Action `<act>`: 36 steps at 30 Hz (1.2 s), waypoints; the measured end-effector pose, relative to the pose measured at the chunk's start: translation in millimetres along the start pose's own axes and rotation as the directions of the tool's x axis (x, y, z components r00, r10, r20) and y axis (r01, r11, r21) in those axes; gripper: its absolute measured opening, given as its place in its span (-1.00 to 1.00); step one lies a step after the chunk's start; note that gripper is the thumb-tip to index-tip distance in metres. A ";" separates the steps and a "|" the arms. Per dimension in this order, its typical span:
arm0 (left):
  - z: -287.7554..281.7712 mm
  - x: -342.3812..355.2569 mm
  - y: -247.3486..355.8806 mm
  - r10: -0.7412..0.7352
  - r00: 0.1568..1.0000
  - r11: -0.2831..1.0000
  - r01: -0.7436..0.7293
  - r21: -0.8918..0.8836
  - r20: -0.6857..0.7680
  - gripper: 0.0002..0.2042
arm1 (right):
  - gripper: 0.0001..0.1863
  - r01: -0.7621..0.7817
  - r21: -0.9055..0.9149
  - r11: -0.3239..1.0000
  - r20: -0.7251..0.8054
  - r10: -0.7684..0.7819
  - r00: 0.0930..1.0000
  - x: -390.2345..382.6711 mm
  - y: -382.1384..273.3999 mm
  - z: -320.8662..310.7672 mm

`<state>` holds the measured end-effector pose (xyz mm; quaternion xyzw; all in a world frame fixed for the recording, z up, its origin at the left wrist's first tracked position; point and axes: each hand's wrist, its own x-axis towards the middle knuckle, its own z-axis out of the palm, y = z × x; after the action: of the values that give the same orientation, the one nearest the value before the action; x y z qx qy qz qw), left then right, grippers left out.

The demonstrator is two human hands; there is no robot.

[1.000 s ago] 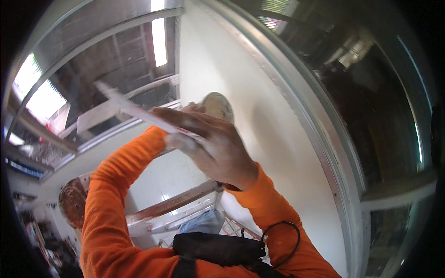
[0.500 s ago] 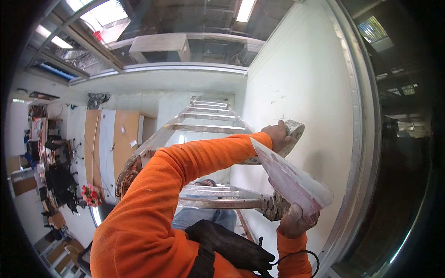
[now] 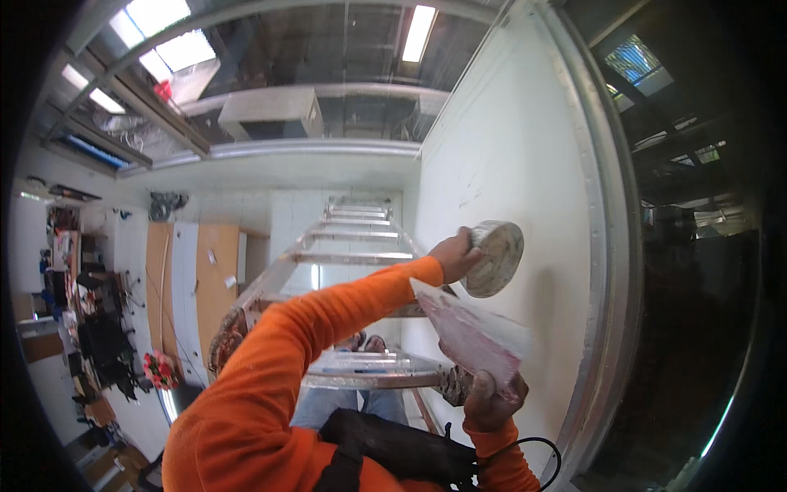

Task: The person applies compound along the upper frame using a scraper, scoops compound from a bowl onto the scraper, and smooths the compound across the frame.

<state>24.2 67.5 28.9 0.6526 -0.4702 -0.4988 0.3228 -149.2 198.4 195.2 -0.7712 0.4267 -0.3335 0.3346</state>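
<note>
My left hand [image 3: 457,254] grips the edge of a shallow round container [image 3: 497,259], pale and smeared with dried residue. It is tilted close to the white wall [image 3: 516,164], and whether it touches the wall cannot be seen. Lower down, my right hand [image 3: 493,400] is closed on the lower end of a broad, flat putty scraper [image 3: 474,328]. White and pinkish smears cover the scraper's face. Its far corner lies just below my left wrist. Beneath both arms stands an aluminium stepladder [image 3: 351,258].
A metal window frame [image 3: 602,213] with dark glass runs along the right. Cabinets [image 3: 217,266] stand at left beyond the ladder, with pink flowers [image 3: 160,371], chairs and desks nearby. A black bag [image 3: 393,439] hangs at my front, with a black cable [image 3: 545,443] by my right sleeve.
My left hand has shifted left and turned the round container so its broad face shows. My right hand has moved left and slightly down with the scraper. The whole view has shifted slightly.
</note>
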 end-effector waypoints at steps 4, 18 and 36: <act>-24.5 -25.2 -18.1 -0.140 0.989 0.747 0.078 -0.660 -0.041 -0.54 | -0.72 0.093 0.141 0.986 0.053 -0.102 0.993 14.9 -6.8 0.4; -79.8 -159.6 -128.3 -0.060 0.914 0.785 0.292 0.547 -0.402 -0.73 | -0.46 0.169 0.259 0.951 0.148 -0.212 0.966 23.9 -11.5 -6.3; -79.5 -148.7 -64.8 -0.136 0.975 0.557 0.221 0.801 -0.174 -0.53 | -0.43 0.056 -0.049 0.997 -0.291 -0.068 0.954 11.7 -15.0 -6.0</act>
<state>110.0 225.5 46.2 0.7940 -0.5626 -0.2259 -0.0445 -142.6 192.8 213.2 -0.7330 0.4539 -0.4454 0.2416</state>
